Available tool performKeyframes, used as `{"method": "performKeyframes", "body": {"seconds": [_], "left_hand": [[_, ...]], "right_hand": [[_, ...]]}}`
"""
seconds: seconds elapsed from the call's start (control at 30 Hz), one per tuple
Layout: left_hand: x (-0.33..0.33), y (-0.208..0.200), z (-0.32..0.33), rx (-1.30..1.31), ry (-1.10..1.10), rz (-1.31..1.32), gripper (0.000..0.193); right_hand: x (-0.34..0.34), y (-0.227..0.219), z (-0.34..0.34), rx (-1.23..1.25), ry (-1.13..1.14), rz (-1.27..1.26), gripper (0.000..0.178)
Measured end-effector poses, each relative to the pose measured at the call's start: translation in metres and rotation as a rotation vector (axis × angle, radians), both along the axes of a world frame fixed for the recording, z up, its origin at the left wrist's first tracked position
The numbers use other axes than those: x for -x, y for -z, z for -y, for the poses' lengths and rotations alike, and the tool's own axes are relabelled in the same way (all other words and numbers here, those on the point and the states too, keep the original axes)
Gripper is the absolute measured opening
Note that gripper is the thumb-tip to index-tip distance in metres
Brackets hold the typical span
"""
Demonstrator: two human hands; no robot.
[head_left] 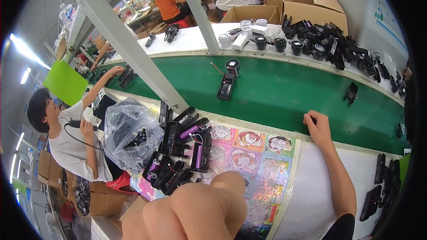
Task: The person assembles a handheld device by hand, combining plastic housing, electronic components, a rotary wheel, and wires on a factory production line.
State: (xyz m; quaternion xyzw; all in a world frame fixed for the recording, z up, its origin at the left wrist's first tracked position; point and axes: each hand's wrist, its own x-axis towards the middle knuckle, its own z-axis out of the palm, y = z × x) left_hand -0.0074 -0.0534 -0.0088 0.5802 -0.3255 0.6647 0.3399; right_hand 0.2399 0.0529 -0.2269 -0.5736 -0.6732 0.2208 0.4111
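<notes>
Very close and large at the lower edge is my left hand [191, 209], its fingers bent in; whatever it may hold is hidden. My right hand [318, 126] rests closed at the near edge of the green conveyor belt [275, 98], with a small dark spot between thumb and fingers that I cannot make out. Beyond my left hand lies a pile of black plastic housings [171, 138], several with purple cylindrical battery cells [193, 131]. A black handheld fan part [227, 82] with a round head and a red wire lies on the belt.
A co-worker [66, 138] at left holds a corded tool [80, 124] and reaches over the belt. A clear plastic bag [131, 133] of black parts stands beside the pile. A white post [129, 40] crosses the view. More black parts [342, 44] crowd the far shelf.
</notes>
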Motion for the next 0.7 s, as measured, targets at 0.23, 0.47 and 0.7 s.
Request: {"method": "performKeyframes", "body": {"seconds": [0.23, 0.47, 0.7], "left_hand": [[0.007, 0.007, 0.005, -0.073, -0.067, 0.045, 0.032], [0.009, 0.013, -0.017, -0.207, 0.200, 0.044, 0.035], [0.025, 0.009, -0.017, -0.223, 0.141, -0.070, 0.028]], "right_hand": [[-0.001, 0.001, 0.001, 0.001, 0.004, 0.001, 0.027], [0.002, 0.009, -0.005, -0.001, -0.018, -0.012, 0.027], [0.003, 0.004, 0.000, -0.031, -0.010, -0.015, 0.027]]}}
